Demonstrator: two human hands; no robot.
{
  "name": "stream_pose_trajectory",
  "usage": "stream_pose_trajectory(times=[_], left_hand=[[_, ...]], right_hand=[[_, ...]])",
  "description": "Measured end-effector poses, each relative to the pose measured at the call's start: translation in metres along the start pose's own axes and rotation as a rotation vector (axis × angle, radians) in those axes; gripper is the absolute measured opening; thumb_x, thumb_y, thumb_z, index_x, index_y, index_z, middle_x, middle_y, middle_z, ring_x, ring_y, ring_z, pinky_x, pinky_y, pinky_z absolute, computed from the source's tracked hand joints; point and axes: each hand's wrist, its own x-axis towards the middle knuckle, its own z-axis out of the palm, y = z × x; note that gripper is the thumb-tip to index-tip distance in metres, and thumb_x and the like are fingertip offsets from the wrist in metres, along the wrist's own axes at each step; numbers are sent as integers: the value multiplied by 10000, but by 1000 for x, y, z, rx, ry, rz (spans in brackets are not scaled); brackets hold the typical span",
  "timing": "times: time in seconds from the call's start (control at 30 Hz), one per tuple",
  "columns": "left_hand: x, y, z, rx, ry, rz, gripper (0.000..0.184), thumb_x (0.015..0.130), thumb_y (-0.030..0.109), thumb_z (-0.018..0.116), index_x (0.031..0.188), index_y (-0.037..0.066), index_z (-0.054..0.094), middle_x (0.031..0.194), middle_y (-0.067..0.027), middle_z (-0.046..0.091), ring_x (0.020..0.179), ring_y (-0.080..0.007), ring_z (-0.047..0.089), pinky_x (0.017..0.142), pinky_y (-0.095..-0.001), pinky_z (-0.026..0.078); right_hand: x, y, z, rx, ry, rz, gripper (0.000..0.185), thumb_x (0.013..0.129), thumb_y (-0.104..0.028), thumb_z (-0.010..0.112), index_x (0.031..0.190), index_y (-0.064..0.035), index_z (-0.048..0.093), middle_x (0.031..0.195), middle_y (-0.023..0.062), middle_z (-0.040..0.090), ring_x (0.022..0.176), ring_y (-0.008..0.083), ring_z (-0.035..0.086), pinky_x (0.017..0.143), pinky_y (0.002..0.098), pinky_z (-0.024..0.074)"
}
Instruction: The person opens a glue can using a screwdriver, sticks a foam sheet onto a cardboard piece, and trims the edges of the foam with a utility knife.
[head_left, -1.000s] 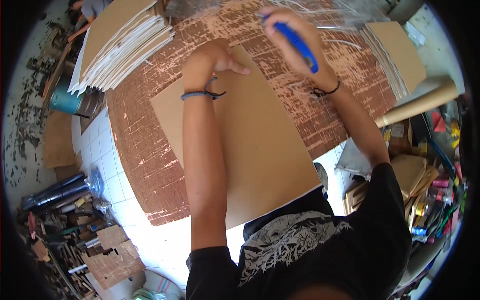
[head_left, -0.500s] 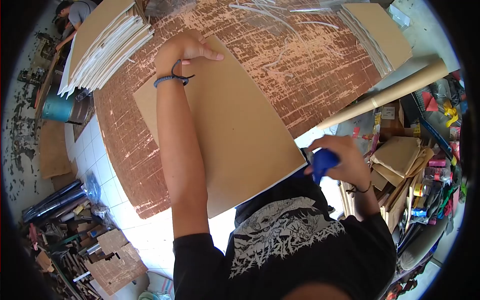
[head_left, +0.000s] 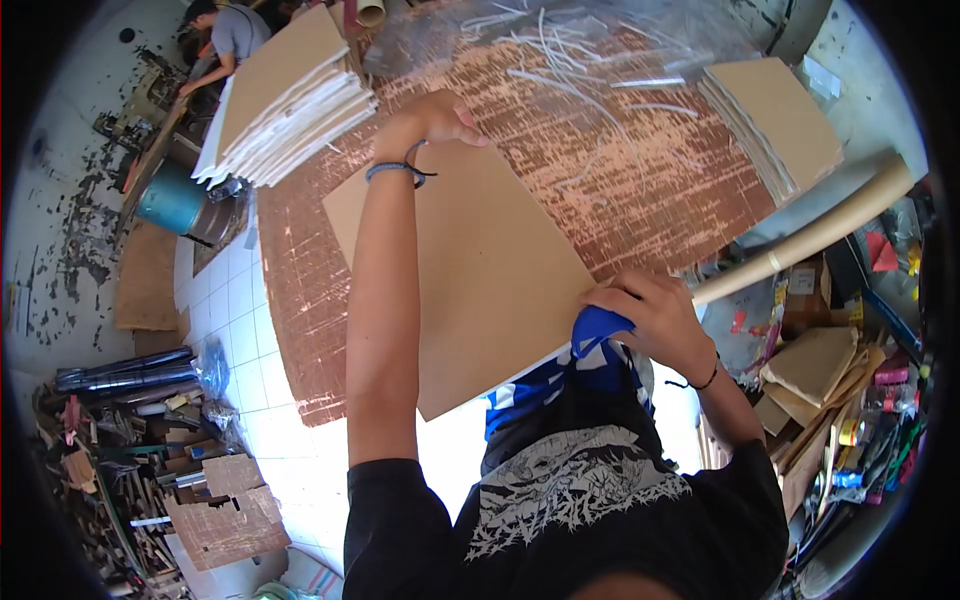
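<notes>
A brown board (head_left: 490, 260) lies at a slant across the near part of the worn table, its near edge light and reaching past the table edge. My left hand (head_left: 448, 118) is at the far corner of the board, fingers bent over its edge, with the forearm crossing the left part of the board. My right hand (head_left: 652, 312) is closed round a smooth blue object (head_left: 598, 328) at the board's near right corner. The fingers partly cover this object, and its exact kind cannot be made out.
A stack of brown boards with white layers (head_left: 300, 110) stands at the table's back left, and another stack (head_left: 775, 125) at the right. Whitish strips (head_left: 565, 85) lie at the back. A long brown roll (head_left: 810, 235) leans at right. A person (head_left: 235, 40) bends at far left.
My right hand has brought the blue object up and left onto the board's near right corner. My left hand stays at the far corner, its fingers more bent. The whole view has shifted.
</notes>
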Motion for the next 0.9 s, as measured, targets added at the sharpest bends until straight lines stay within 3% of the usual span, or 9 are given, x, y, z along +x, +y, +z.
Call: stream_pose_trajectory(times=[0.13, 0.27, 0.43, 0.5, 0.57, 0.73, 0.77, 0.83, 0.9], left_hand=[[13, -20, -7, -41, 120, 40, 447, 695, 397, 905, 1002, 92, 795, 1086, -150, 756, 1042, -320, 703, 885, -387, 539], [11, -28, -1, 12, 366, -181, 717, 661, 470, 920, 1159, 4, 698, 1157, -197, 724, 1119, -374, 679, 944, -426, 534], [20, -65, 4, -121, 273, -216, 848, 629, 541, 921, 1213, -14, 657, 1308, -200, 654, 1210, -386, 623, 974, -457, 516], [16, -69, 3, -92, 274, -191, 861, 613, 613, 906, 1151, -16, 671, 1166, -209, 682, 1111, -371, 652, 932, -419, 522], [15, -74, 12, -98, 278, -188, 828, 617, 608, 906, 1119, -9, 675, 1120, -197, 695, 1073, -359, 663, 921, -408, 524], [16, -76, 15, -116, 333, -171, 749, 653, 543, 909, 1123, 11, 669, 1205, -166, 683, 1109, -351, 654, 940, -425, 520], [14, -71, 14, -126, 309, -200, 758, 657, 548, 904, 1132, 7, 668, 1215, -167, 678, 1111, -352, 653, 939, -422, 521], [11, -65, 10, -134, 276, -255, 775, 665, 558, 896, 1151, -1, 666, 1236, -169, 668, 1115, -353, 650, 939, -417, 522], [13, -66, 12, -81, 283, -220, 789, 660, 562, 897, 1158, -6, 668, 1235, -176, 666, 1110, -351, 650, 937, -413, 526]], right_hand=[[28, 13, -1, -25, 89, 32, 508, 673, -223, 853, 1146, -173, 676, 959, 33, 637, 848, 271, 684, 715, 396, 566], [42, 25, -3, -10, 35, 80, 527, 657, -222, 867, 1142, -145, 677, 968, 61, 651, 854, 302, 686, 729, 405, 566], [62, 43, -30, 207, -48, 64, 407, 737, -101, 808, 1125, -95, 685, 1041, 110, 731, 921, 304, 721, 808, 375, 581], [78, 50, -41, 300, 34, 143, 288, 795, -40, 719, 1080, -72, 683, 1055, 105, 744, 953, 244, 744, 812, 344, 589], [100, 59, -47, 358, 113, 288, 208, 866, -103, 725, 1056, -49, 662, 973, 99, 722, 836, 159, 716, 735, 317, 577], [181, 65, -40, 577, 566, 72, 286, 1043, -295, 580, 948, -29, 621, 740, 20, 576, 731, 80, 544, 599, 294, 477], [198, 88, -42, 367, 483, 18, 410, 1033, -420, 575, 916, -33, 643, 701, 25, 608, 665, 102, 605, 573, 295, 499], [224, 97, -33, 464, 314, 298, 492, 1080, -483, 431, 1090, -62, 685, 810, 1, 615, 712, 109, 559, 676, 279, 477], [259, 92, -18, 425, 265, 340, 272, 1038, -279, 543, 949, -37, 628, 694, 71, 592, 630, 162, 576, 607, 352, 444]])
